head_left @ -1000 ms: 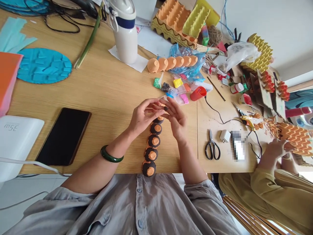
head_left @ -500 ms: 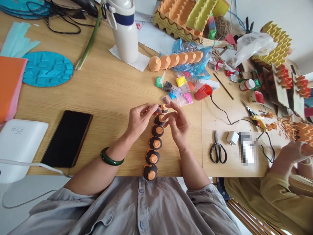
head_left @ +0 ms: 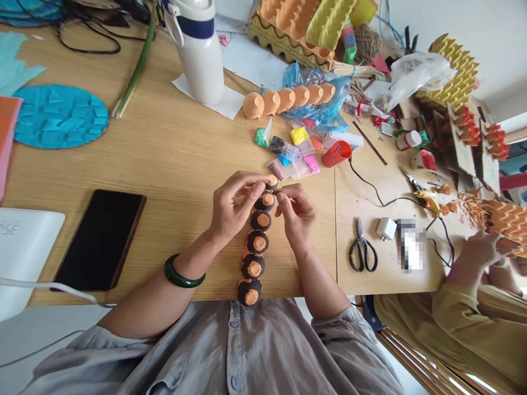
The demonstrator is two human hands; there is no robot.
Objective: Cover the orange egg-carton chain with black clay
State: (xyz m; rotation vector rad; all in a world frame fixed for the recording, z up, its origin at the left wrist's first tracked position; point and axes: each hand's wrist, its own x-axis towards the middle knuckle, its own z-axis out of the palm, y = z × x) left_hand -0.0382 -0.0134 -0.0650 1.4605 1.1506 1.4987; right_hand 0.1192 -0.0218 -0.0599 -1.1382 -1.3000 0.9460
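Note:
A strip of orange egg-carton cups runs away from my chest across the table, with dark, clay-like rings around the orange tips. At its far end my left hand has its thumb and forefinger closed on the last cup. On the strip's right side, my right hand pinches a small dark piece of clay against the far cups. Fingers partly cover the far end. Beyond it lie small bags of coloured clay and a red cup.
A plain orange carton strip and a white flask stand at the back. Left are a phone and a blue oval. Right are scissors, a charger and a co-worker's hands.
My right hand's fingers have drawn together on the dark piece beside the strip. My left forefinger has come onto the far cup. The view has shifted slightly.

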